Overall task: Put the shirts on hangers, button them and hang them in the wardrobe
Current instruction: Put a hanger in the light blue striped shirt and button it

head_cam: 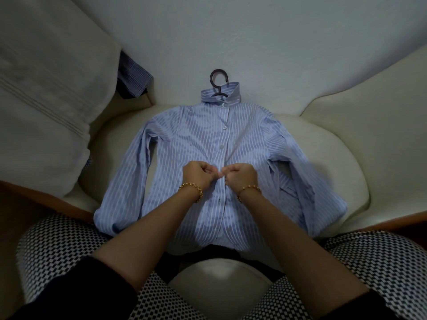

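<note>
A pale blue, white-striped shirt (pixel 184 139) is lying flat, front up, across the middle of the cream cushion (pixel 335 162), collar toward the far edge, hem draping over the near edge. The hook of a dark hanger (pixel 218 70) is poking out of the collar. 3 buttons (pixel 221 146) (all above the hands) are sitting fastened. The left hand (pixel 200 174) and right hand (pixel 241 176) are each pinching the placket at mid-front, curled fingertips nearly meeting.

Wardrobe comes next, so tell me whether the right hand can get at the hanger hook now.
Probably yes. The hanger hook sticks out bare above the collar, with only flat shirt between. But the right hand, like the left hand, is pinching the shirt front and must let go first.
</note>
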